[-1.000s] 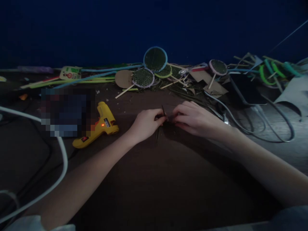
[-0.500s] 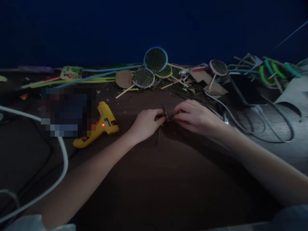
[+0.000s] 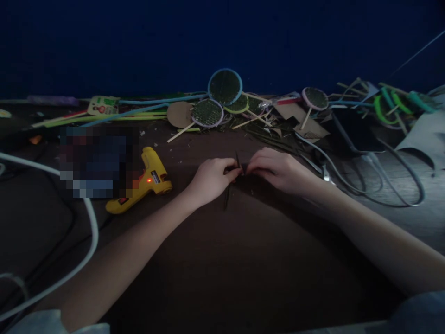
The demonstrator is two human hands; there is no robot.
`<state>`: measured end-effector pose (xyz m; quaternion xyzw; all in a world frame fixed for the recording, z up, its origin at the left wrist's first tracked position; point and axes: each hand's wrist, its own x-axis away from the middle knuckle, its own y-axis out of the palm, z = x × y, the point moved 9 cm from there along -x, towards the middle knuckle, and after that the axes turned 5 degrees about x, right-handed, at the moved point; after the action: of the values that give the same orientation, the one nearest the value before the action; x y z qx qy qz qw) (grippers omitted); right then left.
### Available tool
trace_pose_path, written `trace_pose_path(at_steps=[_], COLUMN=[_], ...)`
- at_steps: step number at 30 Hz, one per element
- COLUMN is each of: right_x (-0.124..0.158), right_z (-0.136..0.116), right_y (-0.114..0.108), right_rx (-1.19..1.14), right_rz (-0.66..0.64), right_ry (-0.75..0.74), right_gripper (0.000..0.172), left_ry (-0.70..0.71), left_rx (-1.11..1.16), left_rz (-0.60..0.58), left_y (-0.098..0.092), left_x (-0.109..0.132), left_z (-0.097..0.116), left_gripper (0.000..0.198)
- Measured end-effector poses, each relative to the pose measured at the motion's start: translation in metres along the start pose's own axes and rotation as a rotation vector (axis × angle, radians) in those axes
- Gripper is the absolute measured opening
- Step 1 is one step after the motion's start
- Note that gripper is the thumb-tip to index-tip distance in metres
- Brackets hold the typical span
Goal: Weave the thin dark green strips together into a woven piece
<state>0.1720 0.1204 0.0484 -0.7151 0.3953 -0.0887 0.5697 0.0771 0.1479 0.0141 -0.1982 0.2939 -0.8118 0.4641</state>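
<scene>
A thin dark strip [image 3: 226, 198], like a blade of dried grass, slants above the dark table. My left hand [image 3: 216, 178] pinches it between thumb and fingers, so its middle is hidden while both ends stick out. Close by on the right, my right hand [image 3: 274, 169] has its fingertips pressed together almost against my left fingertips. Whatever lies between those right fingers is too dark and small to make out. Left of my left hand, a yellow glue gun [image 3: 155, 171] lies on the table with its red light lit.
Round framed discs on sticks, such as a blue-rimmed one [image 3: 225, 86], line the back with scraps and cardboard [image 3: 178, 114]. A phone [image 3: 358, 130] with a cable lies right, near metal pliers-like handles [image 3: 326, 174]. A white cable [image 3: 92, 227] curves at left; a blurred patch covers something beside the glue gun.
My right hand has moved slightly left and down, and its fingers have drawn closer together near my left fingertips. My left hand and the strip have stayed almost still.
</scene>
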Motion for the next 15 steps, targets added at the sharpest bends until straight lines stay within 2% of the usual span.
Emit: trace_pose_path(at_steps=[7, 15], right_x=[-0.001, -0.006], right_z=[0.009, -0.005], right_y=[-0.003, -0.007], right_rx=[-0.001, 0.083], right_rz=[0.076, 0.177], right_ry=[0.077, 0.058], right_gripper=[0.011, 0.012], left_ry=[-0.004, 0.005], left_rx=[-0.009, -0.034], left_rz=[0.007, -0.008], left_y=[-0.001, 0.000], left_x=[0.000, 0.000], left_z=[0.001, 0.001], left_gripper=[0.016, 0.021])
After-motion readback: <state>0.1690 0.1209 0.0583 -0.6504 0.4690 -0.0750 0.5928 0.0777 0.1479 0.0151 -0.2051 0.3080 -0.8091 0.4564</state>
